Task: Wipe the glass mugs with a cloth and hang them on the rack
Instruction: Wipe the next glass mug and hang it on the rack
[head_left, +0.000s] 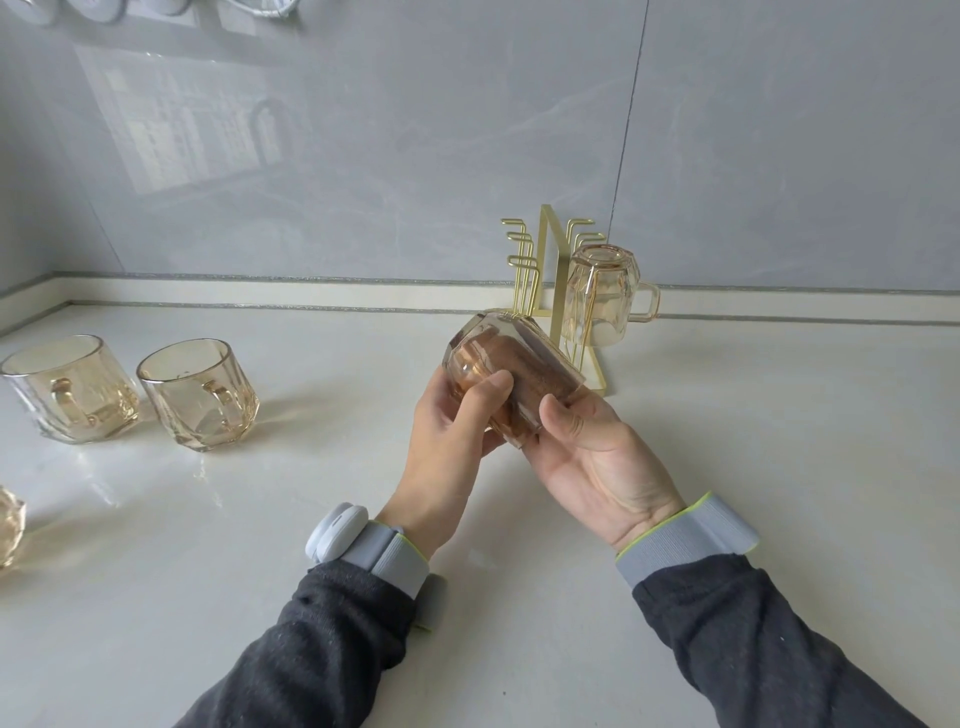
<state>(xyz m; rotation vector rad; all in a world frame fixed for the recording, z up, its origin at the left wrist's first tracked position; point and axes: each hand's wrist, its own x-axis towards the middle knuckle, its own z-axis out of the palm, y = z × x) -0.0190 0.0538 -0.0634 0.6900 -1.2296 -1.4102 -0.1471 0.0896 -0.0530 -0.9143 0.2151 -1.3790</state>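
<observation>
Both hands hold an amber glass mug (483, 358) tilted above the counter, its base pointing up and left. My left hand (457, 431) grips its left side with the thumb on the glass. My right hand (587, 447) holds its right side, thumb against the wall, fingers hidden behind it. Just behind stands the gold wire rack (545, 270), with one mug (602, 296) hanging upside down on its right pegs. Two more amber mugs (72, 395) (200, 395) stand upright at the left. No cloth shows in view.
The white counter (727, 467) runs back to a grey tiled wall (415, 156). Part of another glass piece (8, 525) shows at the left edge. Pale dishes (98, 10) hang at the top left.
</observation>
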